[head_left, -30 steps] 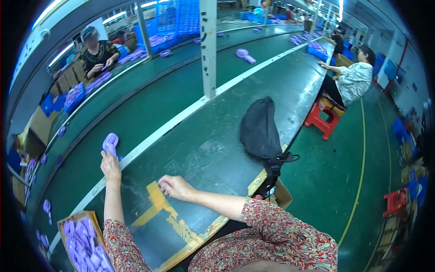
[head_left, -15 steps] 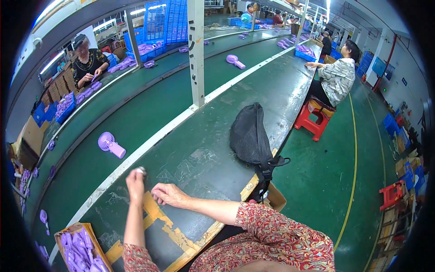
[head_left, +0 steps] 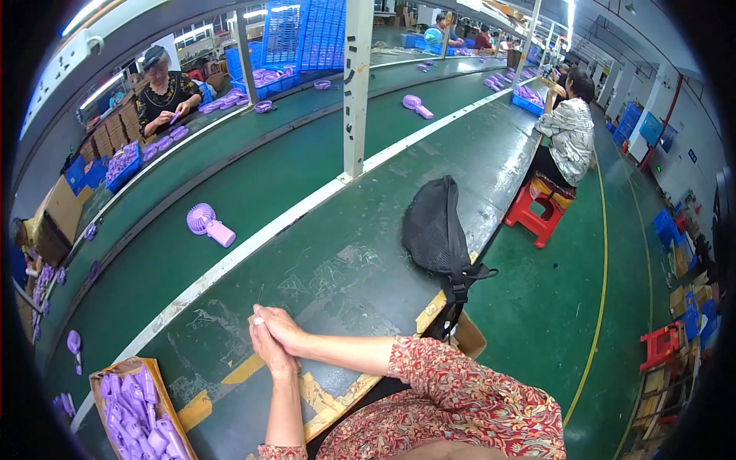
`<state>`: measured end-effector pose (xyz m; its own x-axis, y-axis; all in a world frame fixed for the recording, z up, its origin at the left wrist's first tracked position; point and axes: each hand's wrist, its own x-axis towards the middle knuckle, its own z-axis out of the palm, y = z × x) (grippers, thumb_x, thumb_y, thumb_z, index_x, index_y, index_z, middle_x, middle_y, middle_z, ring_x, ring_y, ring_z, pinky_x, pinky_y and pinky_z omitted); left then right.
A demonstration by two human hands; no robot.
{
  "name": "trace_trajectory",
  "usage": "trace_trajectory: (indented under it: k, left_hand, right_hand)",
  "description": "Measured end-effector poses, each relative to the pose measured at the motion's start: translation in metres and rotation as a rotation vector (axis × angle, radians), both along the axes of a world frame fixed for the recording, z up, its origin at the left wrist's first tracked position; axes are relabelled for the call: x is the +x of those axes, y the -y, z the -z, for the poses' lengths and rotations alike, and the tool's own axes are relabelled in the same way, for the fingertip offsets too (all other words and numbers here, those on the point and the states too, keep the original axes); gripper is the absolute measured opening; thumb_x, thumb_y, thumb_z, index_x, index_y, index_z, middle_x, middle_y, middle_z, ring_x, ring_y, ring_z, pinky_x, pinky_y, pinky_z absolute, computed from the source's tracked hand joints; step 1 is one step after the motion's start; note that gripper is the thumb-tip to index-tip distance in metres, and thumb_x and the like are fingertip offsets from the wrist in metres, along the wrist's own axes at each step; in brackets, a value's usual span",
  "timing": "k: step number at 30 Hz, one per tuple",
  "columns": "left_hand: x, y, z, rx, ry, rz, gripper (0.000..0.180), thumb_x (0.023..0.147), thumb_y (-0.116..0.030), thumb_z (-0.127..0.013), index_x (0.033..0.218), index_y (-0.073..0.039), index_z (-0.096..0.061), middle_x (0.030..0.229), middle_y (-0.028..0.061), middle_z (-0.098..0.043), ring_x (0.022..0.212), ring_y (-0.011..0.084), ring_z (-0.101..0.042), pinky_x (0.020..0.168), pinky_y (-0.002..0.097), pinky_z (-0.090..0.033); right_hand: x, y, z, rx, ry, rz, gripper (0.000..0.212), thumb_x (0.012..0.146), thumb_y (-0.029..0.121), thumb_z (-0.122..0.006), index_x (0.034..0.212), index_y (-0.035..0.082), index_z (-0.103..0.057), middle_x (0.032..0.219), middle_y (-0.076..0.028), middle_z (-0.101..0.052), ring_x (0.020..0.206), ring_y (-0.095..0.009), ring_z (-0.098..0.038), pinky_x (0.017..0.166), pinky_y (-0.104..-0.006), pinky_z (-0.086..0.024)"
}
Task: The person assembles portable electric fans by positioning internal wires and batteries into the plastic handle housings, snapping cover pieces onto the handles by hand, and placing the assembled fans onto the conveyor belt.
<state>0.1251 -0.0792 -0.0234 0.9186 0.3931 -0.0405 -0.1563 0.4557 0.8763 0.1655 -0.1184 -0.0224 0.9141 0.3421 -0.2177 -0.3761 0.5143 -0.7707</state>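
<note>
My left hand (head_left: 271, 354) and my right hand (head_left: 282, 331) are brought together above the near worktop. Both are closed, with the right hand's fingers lying over the left's. A small whitish bit (head_left: 259, 322) shows at the fingertips, too small to name; the rest of what they hold is hidden. Left of my hands, an open cardboard box (head_left: 170, 399) holds many purple handheld fan parts. Beyond, on the green conveyor belt (head_left: 153, 268), lies a purple handheld fan (head_left: 207, 222), its round head toward the left.
A black mesh bag (head_left: 431, 230) rests on the worktop to my right, its strap hanging over the edge. A white post (head_left: 354, 100) stands beside the belt. One co-worker (head_left: 567, 142) sits on a red stool (head_left: 537, 215); another (head_left: 165, 96) works across the belt.
My left hand, which was apart on the left with a small whitish thing, has moved right and met my right hand. The co-worker on the stool has raised a hand off the worktop.
</note>
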Motion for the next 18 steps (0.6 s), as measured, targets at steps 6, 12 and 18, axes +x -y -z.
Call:
trace_trajectory:
  k: [6, 12, 18]
  left_hand:
    - [0.001, -0.006, 0.000, 0.020, 0.031, 0.044, 0.030, 0.094, -0.027, -0.046, 0.111, -0.004, -0.052, 0.102, 0.0035, -0.054, 0.095, 0.0129, -0.052, 0.083, 0.0275, -0.043]
    - [0.002, -0.005, -0.001, 0.011, 0.034, 0.092, 0.029, 0.094, -0.023, -0.044, 0.113, -0.003, -0.052, 0.105, 0.0048, -0.054, 0.096, 0.0137, -0.052, 0.084, 0.0274, -0.044]
    - [0.003, -0.004, -0.005, 0.028, 0.037, 0.106, 0.029, 0.094, -0.025, -0.044, 0.110, -0.003, -0.053, 0.100, 0.0042, -0.055, 0.092, 0.0132, -0.053, 0.081, 0.0274, -0.045]
  right_hand:
    - [-0.013, 0.001, -0.013, -0.180, 0.219, 0.198, 0.034, 0.096, 0.034, -0.042, 0.085, 0.004, -0.056, 0.074, 0.000, -0.053, 0.071, -0.009, -0.048, 0.066, -0.0245, -0.043]
    - [-0.008, 0.009, -0.010, -0.257, 0.270, 0.165, 0.040, 0.096, 0.035, -0.040, 0.084, 0.001, -0.057, 0.077, -0.004, -0.058, 0.074, -0.011, -0.051, 0.069, -0.0264, -0.044]
    - [-0.007, 0.010, -0.011, -0.420, 0.349, 0.221, 0.043, 0.095, 0.036, -0.039, 0.084, -0.002, -0.057, 0.074, -0.014, -0.061, 0.070, -0.022, -0.057, 0.066, -0.0334, -0.045]
